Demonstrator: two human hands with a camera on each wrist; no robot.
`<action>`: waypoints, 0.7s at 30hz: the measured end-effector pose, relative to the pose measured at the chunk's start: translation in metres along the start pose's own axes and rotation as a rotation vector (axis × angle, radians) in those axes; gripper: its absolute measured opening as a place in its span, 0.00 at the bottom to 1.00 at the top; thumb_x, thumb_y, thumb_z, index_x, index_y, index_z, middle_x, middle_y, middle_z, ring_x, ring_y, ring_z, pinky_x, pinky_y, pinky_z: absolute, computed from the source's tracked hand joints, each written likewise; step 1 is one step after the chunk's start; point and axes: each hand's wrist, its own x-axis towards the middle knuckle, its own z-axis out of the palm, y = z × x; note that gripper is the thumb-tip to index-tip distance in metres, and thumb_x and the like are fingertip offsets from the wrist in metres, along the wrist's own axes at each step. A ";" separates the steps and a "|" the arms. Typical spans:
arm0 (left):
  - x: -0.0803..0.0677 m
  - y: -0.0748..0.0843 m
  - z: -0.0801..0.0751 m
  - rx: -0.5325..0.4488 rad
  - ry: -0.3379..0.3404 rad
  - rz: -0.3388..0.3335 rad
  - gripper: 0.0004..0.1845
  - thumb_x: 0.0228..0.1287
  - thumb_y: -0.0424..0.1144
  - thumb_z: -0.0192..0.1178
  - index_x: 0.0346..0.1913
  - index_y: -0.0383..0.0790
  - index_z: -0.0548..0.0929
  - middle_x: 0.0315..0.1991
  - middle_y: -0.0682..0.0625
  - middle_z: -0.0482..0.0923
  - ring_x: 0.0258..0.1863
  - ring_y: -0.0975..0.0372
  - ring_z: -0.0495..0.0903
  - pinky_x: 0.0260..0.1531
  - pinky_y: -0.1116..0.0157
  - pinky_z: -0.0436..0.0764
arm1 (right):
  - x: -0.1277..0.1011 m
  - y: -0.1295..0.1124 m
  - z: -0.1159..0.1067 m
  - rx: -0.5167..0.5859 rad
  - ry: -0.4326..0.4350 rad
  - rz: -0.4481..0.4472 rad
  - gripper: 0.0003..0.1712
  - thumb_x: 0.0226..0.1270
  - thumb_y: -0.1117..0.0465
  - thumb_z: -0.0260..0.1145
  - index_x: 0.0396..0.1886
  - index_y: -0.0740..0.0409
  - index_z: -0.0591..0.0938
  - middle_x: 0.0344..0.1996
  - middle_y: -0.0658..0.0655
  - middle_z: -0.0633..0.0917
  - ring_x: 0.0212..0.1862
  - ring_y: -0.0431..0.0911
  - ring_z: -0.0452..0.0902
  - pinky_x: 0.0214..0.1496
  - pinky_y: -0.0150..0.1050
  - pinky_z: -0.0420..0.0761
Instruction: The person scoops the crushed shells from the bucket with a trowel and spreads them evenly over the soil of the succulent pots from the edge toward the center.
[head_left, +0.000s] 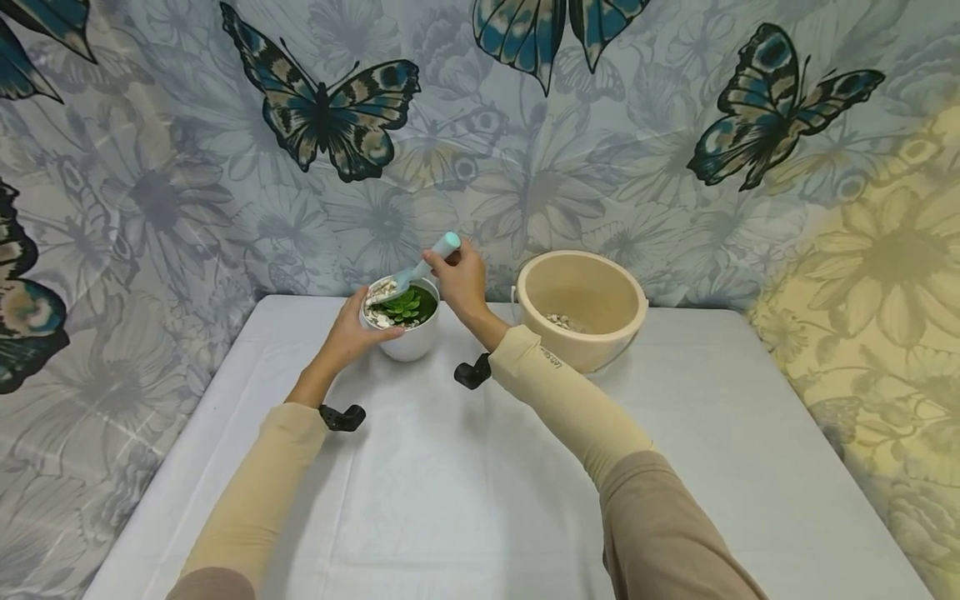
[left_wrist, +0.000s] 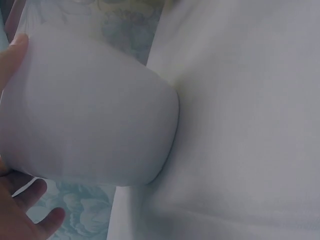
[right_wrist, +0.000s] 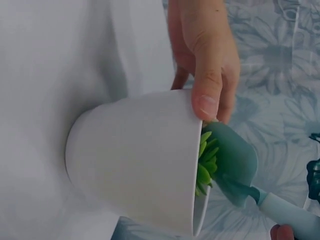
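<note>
A small white pot [head_left: 408, 337] stands on the table and holds a green succulent [head_left: 407, 304] with white pebbles [head_left: 378, 298] along its left side. My left hand [head_left: 351, 327] grips the pot's left rim; its thumb [right_wrist: 207, 80] lies over the edge in the right wrist view. The pot's wall [left_wrist: 90, 110] fills the left wrist view, with fingers [left_wrist: 32, 217] beneath it. My right hand [head_left: 459, 279] holds the pale teal handle of a scoop [head_left: 431, 260]. The scoop's blade [right_wrist: 235, 160] reaches into the pot beside the plant.
A beige bucket [head_left: 600, 333] with a few pebbles [head_left: 558, 321] on its bottom stands right of the pot. A white cloth covers the table [head_left: 465, 483]. A butterfly-print curtain [head_left: 525, 150] hangs close behind and along both sides.
</note>
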 end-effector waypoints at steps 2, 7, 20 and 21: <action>-0.001 0.001 0.002 -0.004 0.012 -0.004 0.64 0.49 0.63 0.71 0.79 0.42 0.42 0.78 0.38 0.44 0.77 0.42 0.46 0.71 0.38 0.54 | 0.000 -0.001 0.000 -0.005 0.002 0.003 0.16 0.67 0.62 0.67 0.47 0.68 0.77 0.42 0.68 0.85 0.46 0.56 0.84 0.46 0.35 0.86; -0.006 0.004 0.006 0.008 0.041 -0.015 0.65 0.48 0.65 0.71 0.79 0.44 0.40 0.77 0.36 0.45 0.76 0.42 0.48 0.71 0.39 0.56 | 0.000 -0.003 0.000 -0.020 0.019 0.010 0.16 0.67 0.61 0.67 0.47 0.68 0.78 0.41 0.68 0.85 0.44 0.57 0.84 0.45 0.35 0.85; -0.002 -0.001 -0.004 0.022 -0.030 -0.001 0.64 0.51 0.63 0.70 0.79 0.40 0.40 0.78 0.36 0.41 0.77 0.41 0.45 0.71 0.37 0.54 | 0.000 0.000 0.001 -0.056 0.020 -0.021 0.15 0.66 0.60 0.67 0.45 0.67 0.78 0.39 0.67 0.86 0.41 0.55 0.84 0.42 0.34 0.85; -0.001 -0.001 -0.005 0.016 -0.036 -0.004 0.64 0.51 0.63 0.70 0.79 0.40 0.40 0.78 0.36 0.40 0.77 0.41 0.44 0.71 0.37 0.53 | 0.000 0.001 0.001 -0.059 0.016 -0.028 0.15 0.67 0.60 0.67 0.45 0.67 0.78 0.38 0.67 0.86 0.40 0.56 0.84 0.42 0.35 0.85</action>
